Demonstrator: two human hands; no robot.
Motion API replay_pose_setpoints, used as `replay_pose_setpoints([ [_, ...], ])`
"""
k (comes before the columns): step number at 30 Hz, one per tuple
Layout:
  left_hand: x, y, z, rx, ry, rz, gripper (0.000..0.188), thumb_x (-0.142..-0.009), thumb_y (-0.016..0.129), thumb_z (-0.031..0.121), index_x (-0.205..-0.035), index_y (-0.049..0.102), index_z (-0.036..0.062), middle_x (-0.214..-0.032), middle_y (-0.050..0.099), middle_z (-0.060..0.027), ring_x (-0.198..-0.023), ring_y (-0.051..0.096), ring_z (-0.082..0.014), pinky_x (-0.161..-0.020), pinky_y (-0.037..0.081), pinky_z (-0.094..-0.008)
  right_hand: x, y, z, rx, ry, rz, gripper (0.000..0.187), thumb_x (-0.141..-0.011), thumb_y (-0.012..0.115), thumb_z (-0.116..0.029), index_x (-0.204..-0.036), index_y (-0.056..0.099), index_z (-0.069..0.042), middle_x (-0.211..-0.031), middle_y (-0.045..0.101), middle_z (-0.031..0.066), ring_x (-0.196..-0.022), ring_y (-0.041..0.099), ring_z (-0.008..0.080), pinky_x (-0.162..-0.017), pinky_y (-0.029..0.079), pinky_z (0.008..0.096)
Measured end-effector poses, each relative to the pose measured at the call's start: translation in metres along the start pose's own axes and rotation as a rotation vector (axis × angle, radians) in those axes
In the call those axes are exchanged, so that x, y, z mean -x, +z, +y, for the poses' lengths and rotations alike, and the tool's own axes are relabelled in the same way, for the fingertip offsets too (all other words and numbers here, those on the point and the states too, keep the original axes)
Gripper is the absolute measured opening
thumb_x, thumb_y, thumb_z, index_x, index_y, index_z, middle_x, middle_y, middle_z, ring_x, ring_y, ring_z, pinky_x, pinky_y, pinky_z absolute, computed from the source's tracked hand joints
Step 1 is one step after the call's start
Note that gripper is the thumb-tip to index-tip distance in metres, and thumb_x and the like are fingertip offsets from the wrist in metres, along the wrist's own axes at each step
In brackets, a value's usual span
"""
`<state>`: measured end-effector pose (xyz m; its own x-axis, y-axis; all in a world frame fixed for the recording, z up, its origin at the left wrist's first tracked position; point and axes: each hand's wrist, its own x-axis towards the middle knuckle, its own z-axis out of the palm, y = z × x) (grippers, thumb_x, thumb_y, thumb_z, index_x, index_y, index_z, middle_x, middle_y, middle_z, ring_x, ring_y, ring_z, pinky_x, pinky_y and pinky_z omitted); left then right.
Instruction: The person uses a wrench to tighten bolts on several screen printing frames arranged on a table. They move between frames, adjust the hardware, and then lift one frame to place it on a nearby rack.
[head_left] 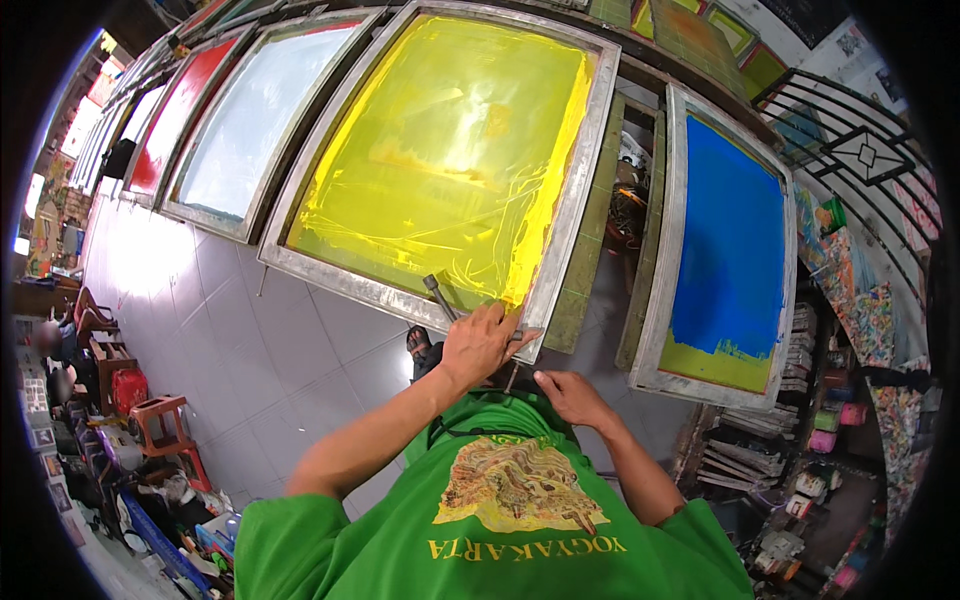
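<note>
My left hand (478, 346) is closed around a dark grey metal socket wrench (441, 298) at the near right corner of a large screen-printing frame (350, 281). One arm of the wrench sticks out to the upper left over the mesh, and another bit of metal shows at the fingers' right. Yellow ink (460, 130) is smeared across that mesh, thickest along its sides. Just below the same corner is my right hand (574, 398), thumb up and fingers curled. What those fingers hold, if anything, is hidden. A thin metal rod (513, 376) hangs from the corner between both hands.
To the right stands a frame with blue ink (730, 240); to the left are a pale one (262, 115) and a red one (185, 120). Green boards (590, 240) lie beside the yellow screen. Stools (160, 425) stand at the left, and cluttered shelves (745, 450) at the right.
</note>
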<state>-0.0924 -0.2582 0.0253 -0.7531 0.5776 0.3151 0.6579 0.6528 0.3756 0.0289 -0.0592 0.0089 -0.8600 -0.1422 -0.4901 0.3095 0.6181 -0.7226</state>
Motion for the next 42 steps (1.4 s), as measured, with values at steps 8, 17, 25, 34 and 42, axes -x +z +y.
replay_pose_setpoints([
  [8,0.003,0.005,-0.005,0.018,0.016,-0.025,0.042,-0.092,0.072,0.048,-0.111,0.07,0.0102,-0.083,0.058,-0.007,-0.076,0.066,-0.0255,-0.058,0.056,-0.0381,0.004,0.006,-0.019,0.267,0.066,0.035,0.048,-0.11,0.042,-0.038,-0.089,0.065,-0.002,-0.077,0.066,0.0289,-0.078,0.063,0.0529,-0.072,0.049,0.0611],
  [17,0.003,0.01,-0.012,0.04,0.021,-0.055,0.043,-0.094,0.068,0.049,-0.116,0.071,0.0112,-0.084,0.061,-0.0078,-0.077,0.067,-0.0271,-0.061,0.056,-0.0388,0.02,-0.008,-0.083,0.681,0.046,0.213,0.047,-0.107,0.051,-0.039,-0.082,0.066,-0.002,-0.072,0.069,0.0259,-0.071,0.071,0.0421,-0.067,0.055,0.0526],
  [25,0.013,-0.009,-0.007,0.226,-0.148,-0.064,0.042,-0.097,0.064,0.048,-0.1,0.067,0.0056,-0.092,0.068,-0.0146,-0.087,0.07,-0.0349,-0.07,0.056,-0.0456,0.05,0.003,-0.141,0.641,0.168,0.396,0.033,-0.105,0.056,-0.031,-0.086,0.063,-0.006,-0.075,0.069,0.0221,-0.075,0.069,0.0437,-0.067,0.052,0.0547],
  [34,0.031,-0.056,0.007,0.374,-0.389,0.017,0.026,-0.095,0.07,0.031,-0.102,0.066,0.0062,-0.091,0.067,-0.0178,-0.085,0.069,-0.0384,-0.069,0.053,-0.0485,0.004,0.003,-0.075,0.259,0.17,0.721,0.025,-0.104,0.054,-0.022,-0.113,0.058,0.001,-0.101,0.069,0.0291,-0.096,0.065,0.0494,-0.08,0.048,0.0574],
  [42,0.074,-0.106,0.027,0.68,-0.827,0.006,0.041,-0.099,0.069,0.042,-0.097,0.071,0.0015,-0.076,0.066,-0.015,-0.07,0.068,-0.0281,-0.064,0.051,-0.0415,-0.047,0.002,-0.066,0.33,0.065,0.723,0.038,-0.102,0.055,-0.014,-0.136,0.056,0.003,-0.112,0.067,0.027,-0.108,0.064,0.0479,-0.091,0.052,0.0533],
])
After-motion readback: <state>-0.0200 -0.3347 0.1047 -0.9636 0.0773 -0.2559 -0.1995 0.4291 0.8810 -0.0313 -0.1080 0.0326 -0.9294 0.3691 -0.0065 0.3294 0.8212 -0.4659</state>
